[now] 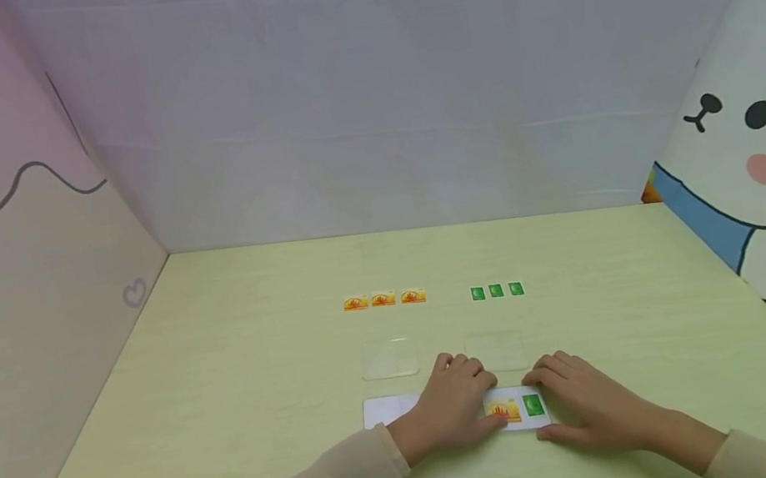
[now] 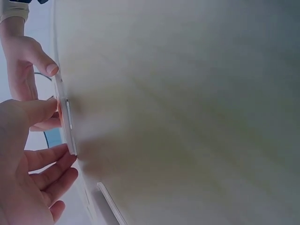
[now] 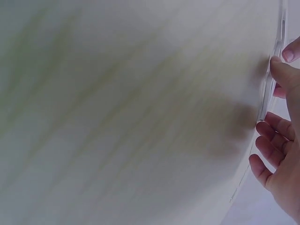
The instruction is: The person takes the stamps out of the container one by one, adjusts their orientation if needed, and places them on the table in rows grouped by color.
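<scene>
Between my two hands is a white card bearing an orange-yellow picture stamp and a green stamp. My left hand holds its left side, thumb over the orange stamp and fingers at the far edge. At the right end, my right hand grips the card between thumb and fingers at its near and far corners. In the left wrist view the card appears edge-on and slightly thick, with a clear rim. Another white card lies partly hidden behind my left forearm.
Two clear rectangular plates, one left and one right, lie just beyond my hands. Farther back are three orange stamps and three green stamps in rows. Panels enclose the table at back and sides.
</scene>
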Action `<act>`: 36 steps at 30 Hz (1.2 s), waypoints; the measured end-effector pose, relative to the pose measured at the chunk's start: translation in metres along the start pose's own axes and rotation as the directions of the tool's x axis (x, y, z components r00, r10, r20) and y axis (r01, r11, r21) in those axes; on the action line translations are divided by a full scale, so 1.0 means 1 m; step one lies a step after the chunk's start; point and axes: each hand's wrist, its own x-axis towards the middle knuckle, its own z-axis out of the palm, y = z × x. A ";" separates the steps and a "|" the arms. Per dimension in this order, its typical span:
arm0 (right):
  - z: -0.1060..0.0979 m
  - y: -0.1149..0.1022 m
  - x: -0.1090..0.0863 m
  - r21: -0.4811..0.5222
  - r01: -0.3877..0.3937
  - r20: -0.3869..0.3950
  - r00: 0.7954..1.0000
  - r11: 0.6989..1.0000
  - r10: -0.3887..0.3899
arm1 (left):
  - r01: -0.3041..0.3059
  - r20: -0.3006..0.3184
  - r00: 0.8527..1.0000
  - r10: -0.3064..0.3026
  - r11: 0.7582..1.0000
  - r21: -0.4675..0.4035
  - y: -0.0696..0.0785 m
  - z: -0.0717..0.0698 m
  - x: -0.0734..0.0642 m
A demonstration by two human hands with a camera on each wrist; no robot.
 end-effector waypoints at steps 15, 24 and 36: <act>-0.003 -0.003 0.001 0.007 -0.026 0.022 0.999 1.000 0.026 | 0.032 -0.004 0.999 -0.032 0.999 0.005 0.003 0.000 0.001; -0.003 -0.003 0.001 0.011 -0.016 0.009 1.000 1.000 0.015 | 0.070 0.006 0.998 -0.070 0.997 0.025 0.005 0.000 0.001; -0.002 -0.003 0.000 0.016 -0.015 0.001 1.000 1.000 0.015 | 0.102 0.051 0.994 -0.102 0.995 -0.004 0.006 -0.004 0.002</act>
